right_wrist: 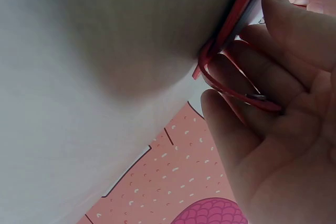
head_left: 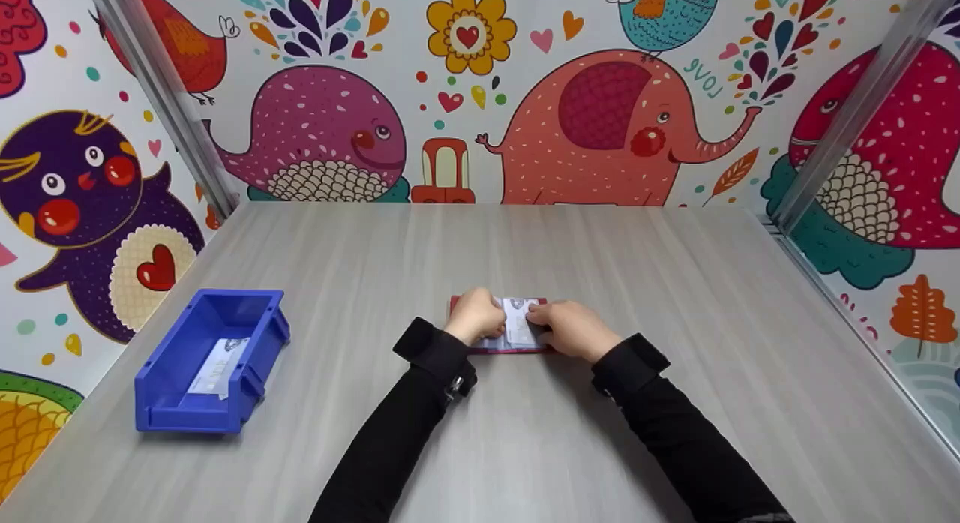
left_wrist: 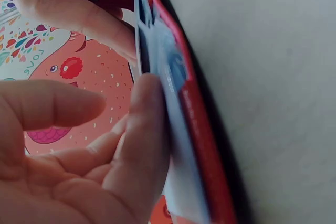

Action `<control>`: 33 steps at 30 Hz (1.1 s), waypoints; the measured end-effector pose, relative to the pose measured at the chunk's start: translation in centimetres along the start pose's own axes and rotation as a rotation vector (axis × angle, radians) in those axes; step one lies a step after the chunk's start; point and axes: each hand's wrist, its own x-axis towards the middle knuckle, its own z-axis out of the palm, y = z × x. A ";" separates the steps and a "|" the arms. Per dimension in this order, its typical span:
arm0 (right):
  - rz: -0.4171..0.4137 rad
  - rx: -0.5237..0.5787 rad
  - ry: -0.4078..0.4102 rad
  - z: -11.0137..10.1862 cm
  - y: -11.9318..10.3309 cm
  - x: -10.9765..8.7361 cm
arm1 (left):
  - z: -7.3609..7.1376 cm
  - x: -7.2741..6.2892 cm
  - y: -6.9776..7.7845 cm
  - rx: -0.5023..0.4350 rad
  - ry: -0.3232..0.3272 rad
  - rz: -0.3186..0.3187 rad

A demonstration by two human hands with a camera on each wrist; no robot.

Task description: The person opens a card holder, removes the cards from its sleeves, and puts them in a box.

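Note:
A red card holder (head_left: 517, 351) lies opened out on the table with its clear sleeves showing. On its right side is a white printed card (head_left: 517, 324). My left hand (head_left: 476, 315) is over the left half; in the left wrist view one extended finger (left_wrist: 147, 103) presses on the sleeves (left_wrist: 181, 156), the others bent beside it. My right hand (head_left: 579, 329) grips the right edge, thumb (right_wrist: 278, 14) on the page side and fingers around the cover. A red strap with a metal snap (right_wrist: 254, 96) hangs against the right fingers.
A blue open-front bin (head_left: 187, 420) stands on the table at the left, holding white printed cards (head_left: 217, 369). Cartoon-printed panels (head_left: 450, 95) enclose the back and sides, with metal posts (head_left: 847, 110) at the corners.

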 end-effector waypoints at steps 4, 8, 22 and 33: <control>-0.004 -0.014 0.005 0.0 0.0 0.0 | 0.1 0.3 -0.1 -0.114 -0.029 -0.061; -0.008 -0.006 0.012 0.1 0.0 0.0 | 0.2 0.5 -0.1 -0.189 -0.042 -0.094; 0.017 0.023 0.014 0.1 0.1 0.0 | 0.4 0.7 0.2 -0.179 -0.032 -0.107; 0.038 0.046 -0.007 0.0 -0.1 0.1 | 0.5 1.0 0.2 -0.176 0.018 -0.130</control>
